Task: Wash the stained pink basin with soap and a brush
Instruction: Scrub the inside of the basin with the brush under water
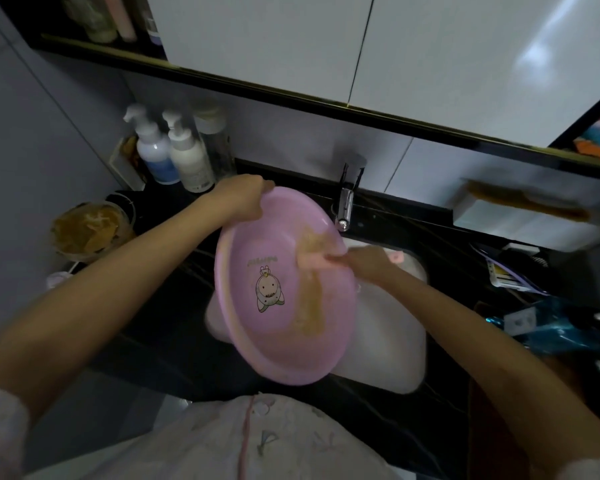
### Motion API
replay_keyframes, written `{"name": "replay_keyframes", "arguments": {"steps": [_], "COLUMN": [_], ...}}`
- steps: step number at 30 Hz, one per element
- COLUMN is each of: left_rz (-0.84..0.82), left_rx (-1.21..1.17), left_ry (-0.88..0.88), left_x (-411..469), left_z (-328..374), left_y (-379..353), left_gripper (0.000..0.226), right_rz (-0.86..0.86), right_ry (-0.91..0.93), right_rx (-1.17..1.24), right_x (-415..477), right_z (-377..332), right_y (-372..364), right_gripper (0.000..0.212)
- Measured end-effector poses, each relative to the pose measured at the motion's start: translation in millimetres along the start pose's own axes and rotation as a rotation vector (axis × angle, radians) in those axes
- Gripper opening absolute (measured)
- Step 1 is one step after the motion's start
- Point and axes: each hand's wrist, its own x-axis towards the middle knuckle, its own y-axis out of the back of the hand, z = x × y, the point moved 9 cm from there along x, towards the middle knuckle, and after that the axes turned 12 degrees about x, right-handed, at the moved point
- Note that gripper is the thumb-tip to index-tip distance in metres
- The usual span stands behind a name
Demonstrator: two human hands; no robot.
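Note:
A pink plastic basin [257, 327] with a cartoon figure printed inside is held tilted above the white sink [392, 327]. A brownish-yellow stain [309, 306] runs in a streak down its inner right side. My left hand [241, 199] grips the basin's far rim. My right hand [368, 263] holds a pink brush [314, 263] by its handle, and the brush head presses on the stain near the basin's upper right wall. The brush is blurred.
A chrome tap [347, 202] stands behind the sink. Pump bottles [174, 150] stand at the back left, and a stained bowl [90, 230] sits on the left of the black counter. A white box [520, 216], a blue bag [551, 327] and other clutter lie on the right.

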Motion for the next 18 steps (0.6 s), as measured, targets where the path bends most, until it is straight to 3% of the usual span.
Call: {"name": "replay_keyframes", "arguments": {"steps": [2,4,6,8,10,12,16,18], "left_rz": [-0.009,-0.019,-0.023,-0.027,-0.033,-0.027,-0.033,-0.028], "left_rx": [0.018,0.034,0.032,0.034,0.037,0.04,0.035,0.038], "left_ry": [-0.003,0.011,0.008,0.006,-0.001,0.004,0.006,0.012], "left_x": [0,-1,0,1,2,2,2,2], "left_z": [2,-1,-3,-3,-2,-2,-1,-2], "left_y": [-1,-2,-2,-2,-1,0,-2,-3], "left_gripper": [0.057,0.055,0.054,0.054,0.054,0.053,0.056,0.056], "right_rz": [0.146,0.153,-0.05,-0.45,-0.65,-0.528,0.114,0.124], "right_ry": [0.194,0.235,0.131,-0.064,-0.044,-0.007,0.259,0.273], "right_rx": [-0.264,-0.39,-0.142,0.17,0.193,0.138,-0.334,-0.341], "right_x": [5,10,12,-8,-25,-11,12,13], "right_z": [-9,-12,-2,9,3,1,-16,-9], "right_y": [24,27,9,-38,-57,-40,30,27], "right_gripper": [0.05,0.059,0.046,0.037,0.037,0.029,0.051,0.053]}}
